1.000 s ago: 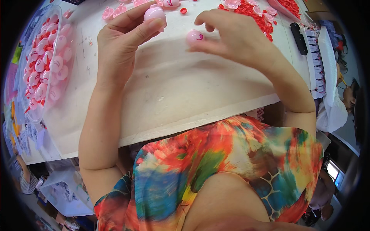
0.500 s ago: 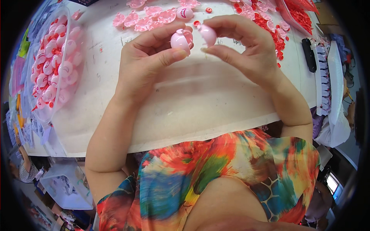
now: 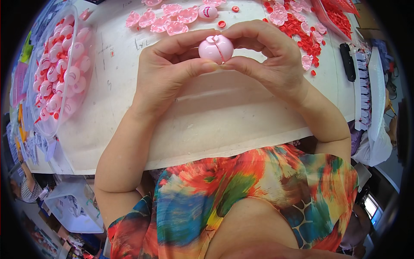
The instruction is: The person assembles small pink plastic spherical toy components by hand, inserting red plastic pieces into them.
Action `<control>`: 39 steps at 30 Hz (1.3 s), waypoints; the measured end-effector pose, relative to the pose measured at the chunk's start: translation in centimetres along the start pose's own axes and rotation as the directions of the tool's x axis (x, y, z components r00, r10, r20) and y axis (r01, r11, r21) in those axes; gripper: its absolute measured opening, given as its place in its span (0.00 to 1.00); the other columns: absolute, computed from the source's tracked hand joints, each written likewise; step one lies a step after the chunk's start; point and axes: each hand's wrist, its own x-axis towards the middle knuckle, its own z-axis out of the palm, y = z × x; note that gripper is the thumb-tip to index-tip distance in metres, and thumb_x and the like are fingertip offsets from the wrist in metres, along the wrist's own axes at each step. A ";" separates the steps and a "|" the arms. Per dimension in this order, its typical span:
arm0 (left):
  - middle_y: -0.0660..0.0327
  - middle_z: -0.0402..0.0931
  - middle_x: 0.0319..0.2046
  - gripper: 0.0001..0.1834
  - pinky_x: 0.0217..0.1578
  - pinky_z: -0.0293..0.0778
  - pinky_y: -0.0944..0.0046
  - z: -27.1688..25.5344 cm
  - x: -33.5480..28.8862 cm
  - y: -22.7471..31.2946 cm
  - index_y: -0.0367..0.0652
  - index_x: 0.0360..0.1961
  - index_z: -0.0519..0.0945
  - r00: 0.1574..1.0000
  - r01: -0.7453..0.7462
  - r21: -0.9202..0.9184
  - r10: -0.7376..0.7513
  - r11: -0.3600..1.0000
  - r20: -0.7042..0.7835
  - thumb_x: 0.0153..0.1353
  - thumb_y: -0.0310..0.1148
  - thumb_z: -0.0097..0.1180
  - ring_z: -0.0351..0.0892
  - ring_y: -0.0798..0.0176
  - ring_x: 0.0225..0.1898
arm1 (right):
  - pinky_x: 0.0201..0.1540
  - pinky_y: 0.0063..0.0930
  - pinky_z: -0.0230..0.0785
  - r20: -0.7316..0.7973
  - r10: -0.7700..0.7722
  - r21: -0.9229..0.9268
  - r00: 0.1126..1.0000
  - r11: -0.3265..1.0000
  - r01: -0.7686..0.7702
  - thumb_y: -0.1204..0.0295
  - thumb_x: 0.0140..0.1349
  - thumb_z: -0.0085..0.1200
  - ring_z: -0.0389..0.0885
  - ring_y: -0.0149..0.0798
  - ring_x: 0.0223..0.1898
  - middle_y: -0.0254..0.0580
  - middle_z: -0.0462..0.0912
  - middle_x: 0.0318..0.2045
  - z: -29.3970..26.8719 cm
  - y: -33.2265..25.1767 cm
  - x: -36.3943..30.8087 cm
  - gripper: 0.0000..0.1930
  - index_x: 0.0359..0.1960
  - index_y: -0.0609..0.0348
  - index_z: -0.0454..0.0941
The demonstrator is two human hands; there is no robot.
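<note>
Over the white table, my left hand (image 3: pixel 161 69) is closed on a glossy pink half shell (image 3: pixel 208 52), thumb below and fingers behind. Its mate, another pink half shell (image 3: pixel 226 46), is pinched between the thumb and fingers of my right hand (image 3: pixel 280 58). The two halves meet as a small round ball with a knob on top. A thin slanted gap, reddish inside, still shows between them. Just beyond my fingertips lies a red ring (image 3: pixel 221 23). Farther back are several loose pink shell pieces (image 3: pixel 177 28) and a pink ball with a printed mouth (image 3: pixel 208 12).
At the left stands a clear plastic tub (image 3: pixel 74 39) full of pink balls and red bits. Loose red parts (image 3: pixel 297 32) are heaped at the back right, beside a red basket (image 3: pixel 317 11). A black object (image 3: pixel 346 62) lies by the table's right edge.
My hands have come together. The two half shells, apart before, now touch along a slanted seam, and the right one has moved left and slightly down.
</note>
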 end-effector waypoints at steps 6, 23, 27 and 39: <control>0.55 0.76 0.36 0.21 0.40 0.73 0.70 0.1 -0.1 -0.1 0.32 0.43 0.73 1.000 -0.008 0.000 0.008 1.000 -0.002 0.44 0.18 0.59 0.76 0.66 0.37 | 0.38 0.21 0.73 0.032 -0.054 -0.074 0.998 0.996 0.057 0.79 0.43 0.61 0.78 0.32 0.32 0.40 0.78 0.33 -0.2 0.2 0.1 0.17 0.37 0.62 0.74; 0.57 0.75 0.36 0.23 0.37 0.73 0.72 0.7 0.1 0.1 0.34 0.45 0.71 0.996 0.057 -0.081 -0.062 0.995 -0.063 0.45 0.21 0.59 0.76 0.68 0.35 | 0.35 0.20 0.72 -0.038 0.073 0.128 0.997 0.989 -0.068 0.79 0.45 0.59 0.78 0.31 0.32 0.40 0.79 0.30 0.0 0.0 -0.1 0.12 0.34 0.65 0.76; 0.57 0.74 0.37 0.20 0.38 0.73 0.69 0.3 -0.2 -0.1 0.34 0.44 0.71 0.976 0.211 -0.147 -0.217 0.966 -0.023 0.46 0.24 0.58 0.74 0.67 0.37 | 0.31 0.21 0.69 0.007 -0.014 0.024 1.000 1.000 0.014 0.77 0.45 0.59 0.76 0.30 0.28 0.38 0.78 0.27 -0.5 0.3 0.0 0.10 0.33 0.62 0.77; 0.58 0.73 0.36 0.17 0.38 0.75 0.64 0.5 -0.6 -0.1 0.38 0.42 0.71 0.949 0.316 -0.224 -0.307 0.922 0.072 0.49 0.25 0.57 0.76 0.64 0.36 | 0.25 0.21 0.66 0.062 -0.044 -0.132 0.997 0.990 0.052 0.75 0.42 0.62 0.74 0.30 0.28 0.35 0.76 0.26 -1.1 0.0 -1.0 0.11 0.29 0.57 0.78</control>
